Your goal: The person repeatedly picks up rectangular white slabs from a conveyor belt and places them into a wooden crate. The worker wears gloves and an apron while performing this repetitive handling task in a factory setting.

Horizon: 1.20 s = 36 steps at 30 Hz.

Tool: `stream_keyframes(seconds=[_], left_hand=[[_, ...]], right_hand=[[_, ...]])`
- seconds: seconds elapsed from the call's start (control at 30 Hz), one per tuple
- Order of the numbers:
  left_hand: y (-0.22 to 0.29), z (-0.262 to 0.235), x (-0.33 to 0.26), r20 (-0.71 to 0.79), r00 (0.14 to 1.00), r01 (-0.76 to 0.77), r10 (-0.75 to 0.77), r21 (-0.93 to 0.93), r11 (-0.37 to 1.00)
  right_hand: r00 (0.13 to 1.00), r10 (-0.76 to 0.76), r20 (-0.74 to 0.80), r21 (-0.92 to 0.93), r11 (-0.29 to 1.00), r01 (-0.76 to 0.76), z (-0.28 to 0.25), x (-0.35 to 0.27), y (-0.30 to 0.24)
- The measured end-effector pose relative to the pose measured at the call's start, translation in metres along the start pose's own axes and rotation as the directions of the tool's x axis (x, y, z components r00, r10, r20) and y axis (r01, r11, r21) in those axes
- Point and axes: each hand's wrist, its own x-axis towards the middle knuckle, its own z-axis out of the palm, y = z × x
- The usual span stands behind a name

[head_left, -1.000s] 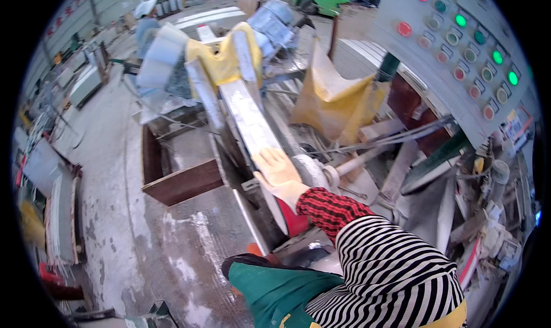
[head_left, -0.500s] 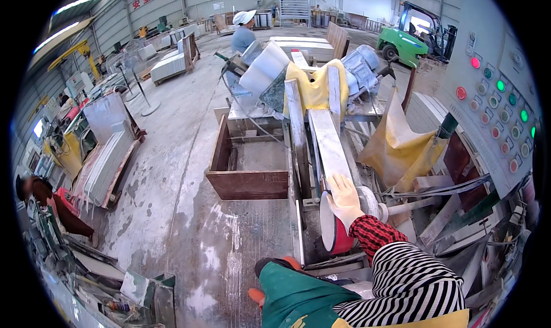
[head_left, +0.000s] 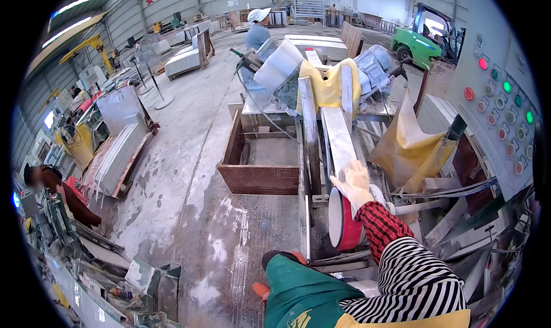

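My right hand (head_left: 354, 183), in a pale glove, lies at the near end of a long white stone strip (head_left: 340, 135). Its fingers are stretched out with the thumb apart to the left; motion smears them a little. Just below the hand is a drum (head_left: 346, 220) with a red band and a pale round face. The strip runs away from me between two upright boards and under a yellow cloth (head_left: 328, 89) draped over the machine. My left hand is out of sight.
A brown open-topped wooden box (head_left: 259, 180) stands left of the machine. To the right are a hanging yellow sheet (head_left: 410, 150) and a control panel (head_left: 502, 92) with lit buttons. A co-worker (head_left: 257, 32) stands beyond, and a green forklift (head_left: 417, 45) is at far right.
My right hand has shifted slightly forward along the strip, its thumb now spread wider. The whole scene sits further right in the picture as my view has turned slightly left.
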Motion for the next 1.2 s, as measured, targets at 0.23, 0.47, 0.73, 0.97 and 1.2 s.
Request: stream_keyframes(seconds=[0.23,0.47,0.73,0.97,1.2], left_hand=[[-0.009,0.011,0.001,-0.04,0.999,-0.01,0.008,-0.057,0.998],[-0.007,0.007,-0.004,-0.09,0.996,-0.032,0.024,-0.081,0.996],[-0.012,0.021,0.001,-0.124,0.992,-0.042,0.029,-0.108,0.993],[-0.018,0.043,0.021,-0.398,0.916,-0.184,0.043,-0.322,0.929],[-0.011,0.074,0.039,-0.019,0.893,-0.067,-0.449,-0.994,-0.092]], right_hand=[[0.925,0.307,0.223,0.153,0.926,-0.344,0.005,0.006,0.006],[0.917,0.33,0.225,0.124,0.923,-0.363,-0.006,-0.03,-0.018],[0.955,0.26,0.145,0.055,0.961,-0.27,-0.004,-0.054,-0.023],[0.979,0.189,0.075,0.292,0.935,-0.203,0.011,-0.028,0.027],[0.858,-0.045,0.511,0.842,0.228,-0.489,-0.095,-0.01,-0.06]])
